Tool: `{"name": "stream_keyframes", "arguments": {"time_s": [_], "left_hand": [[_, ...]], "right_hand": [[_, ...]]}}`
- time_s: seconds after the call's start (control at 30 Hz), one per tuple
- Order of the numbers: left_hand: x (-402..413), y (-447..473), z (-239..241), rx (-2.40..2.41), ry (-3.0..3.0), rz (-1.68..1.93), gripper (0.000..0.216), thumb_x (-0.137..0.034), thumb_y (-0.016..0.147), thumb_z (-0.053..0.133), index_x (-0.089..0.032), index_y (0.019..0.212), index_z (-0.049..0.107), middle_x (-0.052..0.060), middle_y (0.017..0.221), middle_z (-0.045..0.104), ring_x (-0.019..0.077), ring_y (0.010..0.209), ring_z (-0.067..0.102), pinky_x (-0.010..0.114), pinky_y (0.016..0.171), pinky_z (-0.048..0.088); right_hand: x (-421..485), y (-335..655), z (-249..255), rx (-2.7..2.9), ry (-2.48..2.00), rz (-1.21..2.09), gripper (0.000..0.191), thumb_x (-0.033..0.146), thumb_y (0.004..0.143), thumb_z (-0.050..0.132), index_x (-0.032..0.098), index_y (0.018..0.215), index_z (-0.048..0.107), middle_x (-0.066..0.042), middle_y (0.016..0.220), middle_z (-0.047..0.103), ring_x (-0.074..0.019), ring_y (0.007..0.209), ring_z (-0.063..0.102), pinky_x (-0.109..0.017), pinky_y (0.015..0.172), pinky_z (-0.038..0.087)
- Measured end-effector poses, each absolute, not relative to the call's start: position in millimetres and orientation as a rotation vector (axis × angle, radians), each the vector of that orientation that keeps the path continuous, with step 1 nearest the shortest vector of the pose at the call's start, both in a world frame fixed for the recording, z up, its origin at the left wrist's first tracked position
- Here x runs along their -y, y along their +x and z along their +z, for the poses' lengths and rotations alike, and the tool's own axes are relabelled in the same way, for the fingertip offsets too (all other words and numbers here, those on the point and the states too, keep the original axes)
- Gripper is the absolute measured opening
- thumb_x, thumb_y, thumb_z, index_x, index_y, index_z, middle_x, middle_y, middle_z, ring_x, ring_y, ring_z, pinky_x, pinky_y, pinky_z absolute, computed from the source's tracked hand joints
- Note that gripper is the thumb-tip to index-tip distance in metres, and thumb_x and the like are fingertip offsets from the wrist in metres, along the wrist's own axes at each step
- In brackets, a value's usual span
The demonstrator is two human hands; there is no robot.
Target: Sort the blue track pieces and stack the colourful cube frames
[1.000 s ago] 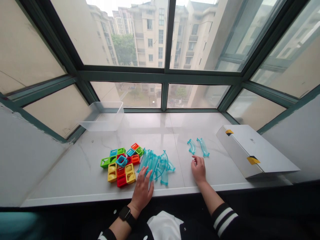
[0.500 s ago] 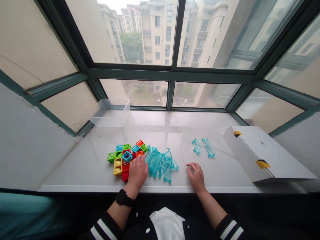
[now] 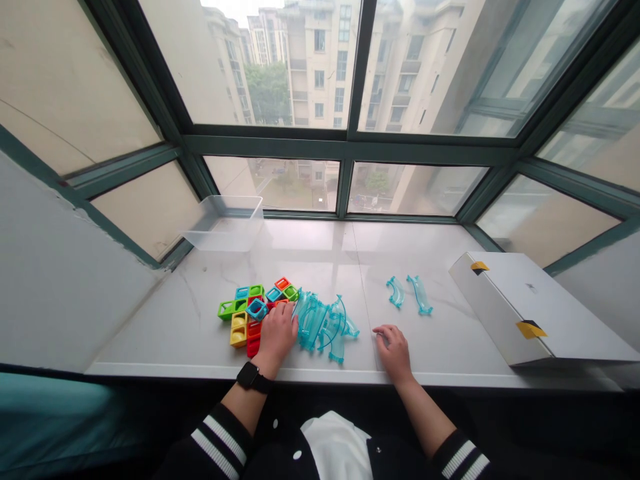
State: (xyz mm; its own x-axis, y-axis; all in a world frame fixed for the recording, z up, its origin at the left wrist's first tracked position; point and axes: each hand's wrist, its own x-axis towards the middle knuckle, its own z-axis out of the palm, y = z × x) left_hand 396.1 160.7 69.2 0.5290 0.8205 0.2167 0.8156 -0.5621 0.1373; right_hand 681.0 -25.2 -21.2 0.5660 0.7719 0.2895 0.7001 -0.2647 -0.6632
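Observation:
My left hand point(image 3: 279, 331) lies over the right side of a cluster of coloured building blocks, fingers loosely bent and touching them. Its fingertips are partly hidden, and no block is seen lifted. Yellow blocks point(image 3: 239, 329), green blocks point(image 3: 227, 310) and a blue block point(image 3: 257, 309) show around it, with red blocks point(image 3: 254, 330) partly under the hand. Beside its thumb lies a pile of clear turquoise curved track pieces point(image 3: 320, 325). My right hand point(image 3: 394, 348) rests on the white sill right of that pile, open and holding nothing, its fingers slightly curled.
Two separate curved track pieces point(image 3: 419, 295) lie beyond my right hand. A clear plastic bin point(image 3: 225, 237) stands at the back left. At the right is a white box point(image 3: 530, 300) with yellow-and-black tabs. Green-framed windows point(image 3: 345, 147) enclose the sill point(image 3: 330, 253).
My left hand has slid slightly forward over the blocks. The right hand stays in place, and the whole view has shifted a little.

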Motion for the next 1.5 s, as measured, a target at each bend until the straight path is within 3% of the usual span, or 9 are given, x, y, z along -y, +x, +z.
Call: {"name": "stream_keyframes", "arguments": {"time_s": [0.23, 0.4, 0.6, 0.8, 1.1, 1.33, 1.4, 1.5], "left_hand": [[-151.0, 409.3, 66.1, -1.370, 2.792, 0.404, 0.023, -0.031, 0.100, 0.058, -0.021, 0.113, 0.074, 0.013, 0.110, 0.066, 0.0325, 0.103, 0.060, 0.045, 0.087, 0.044], [-138.5, 421.9, 73.0, -1.246, 2.751, 0.585, 0.030, -0.029, 0.099, 0.059, -0.023, 0.127, 0.069, 0.013, 0.118, 0.067, 0.0329, 0.107, 0.060, 0.047, 0.092, 0.043], [-107.3, 437.8, 70.0, -0.894, 2.736, 0.464, 0.016, -0.039, 0.094, 0.069, -0.024, 0.098, 0.072, 0.011, 0.101, 0.069, 0.0312, 0.094, 0.063, 0.043, 0.081, 0.045], [-104.8, 438.9, 58.9, -0.909, 2.662, 0.453, 0.014, -0.021, 0.090, 0.067, -0.022, 0.077, 0.064, 0.009, 0.087, 0.067, 0.0306, 0.088, 0.064, 0.042, 0.077, 0.045], [-109.6, 429.6, 69.6, -0.884, 2.186, 0.740, 0.015, -0.027, 0.102, 0.053, -0.023, 0.087, 0.057, 0.005, 0.093, 0.062, 0.0218, 0.088, 0.061, 0.037, 0.080, 0.052], [-111.6, 428.3, 61.7, -0.925, 1.931, 0.815, 0.020, -0.035, 0.102, 0.055, -0.022, 0.089, 0.062, 0.010, 0.116, 0.064, 0.0234, 0.105, 0.066, 0.035, 0.078, 0.060], [-112.3, 427.9, 59.1, -0.944, 1.894, 0.809, 0.023, -0.039, 0.102, 0.057, -0.022, 0.088, 0.063, 0.012, 0.122, 0.064, 0.0256, 0.111, 0.066, 0.035, 0.076, 0.061], [-112.5, 427.0, 56.4, -0.955, 1.827, 0.806, 0.025, -0.043, 0.100, 0.059, -0.022, 0.087, 0.064, 0.013, 0.122, 0.069, 0.0286, 0.116, 0.067, 0.038, 0.079, 0.062]], "right_hand": [[25.2, 681.4, -19.8, 1.193, -2.009, 0.118, 0.026, 0.027, 0.092, 0.048, 0.023, 0.097, 0.074, -0.007, 0.105, 0.070, -0.0260, 0.103, 0.064, -0.042, 0.099, 0.046], [25.4, 679.6, -16.7, 1.173, -2.031, 0.152, 0.027, 0.028, 0.093, 0.047, 0.023, 0.097, 0.074, -0.008, 0.107, 0.071, -0.0267, 0.105, 0.064, -0.044, 0.099, 0.045], [25.2, 678.9, -14.9, 1.164, -2.046, 0.176, 0.028, 0.029, 0.093, 0.047, 0.024, 0.097, 0.074, -0.008, 0.108, 0.072, -0.0275, 0.106, 0.063, -0.044, 0.099, 0.043], [25.8, 678.7, -13.9, 1.173, -2.020, 0.170, 0.027, 0.028, 0.093, 0.048, 0.023, 0.096, 0.074, -0.008, 0.106, 0.073, -0.0271, 0.104, 0.064, -0.044, 0.098, 0.044], [25.6, 679.3, -14.1, 1.184, -2.005, 0.147, 0.025, 0.027, 0.093, 0.049, 0.024, 0.096, 0.073, -0.008, 0.103, 0.073, -0.0279, 0.101, 0.064, -0.046, 0.097, 0.047], [29.8, 654.7, 4.8, 1.401, -1.721, 0.147, 0.021, 0.031, 0.101, 0.057, 0.024, 0.116, 0.070, -0.009, 0.111, 0.071, -0.0273, 0.108, 0.065, -0.046, 0.100, 0.052], [27.4, 636.2, 14.8, 1.505, -1.650, 0.228, 0.028, 0.032, 0.100, 0.061, 0.026, 0.127, 0.067, -0.009, 0.117, 0.069, -0.0260, 0.108, 0.065, -0.044, 0.100, 0.054], [18.7, 608.0, 25.9, 1.683, -1.608, 0.439, 0.048, 0.033, 0.099, 0.065, 0.031, 0.146, 0.058, -0.007, 0.115, 0.069, -0.0208, 0.092, 0.067, -0.037, 0.088, 0.058]]}}
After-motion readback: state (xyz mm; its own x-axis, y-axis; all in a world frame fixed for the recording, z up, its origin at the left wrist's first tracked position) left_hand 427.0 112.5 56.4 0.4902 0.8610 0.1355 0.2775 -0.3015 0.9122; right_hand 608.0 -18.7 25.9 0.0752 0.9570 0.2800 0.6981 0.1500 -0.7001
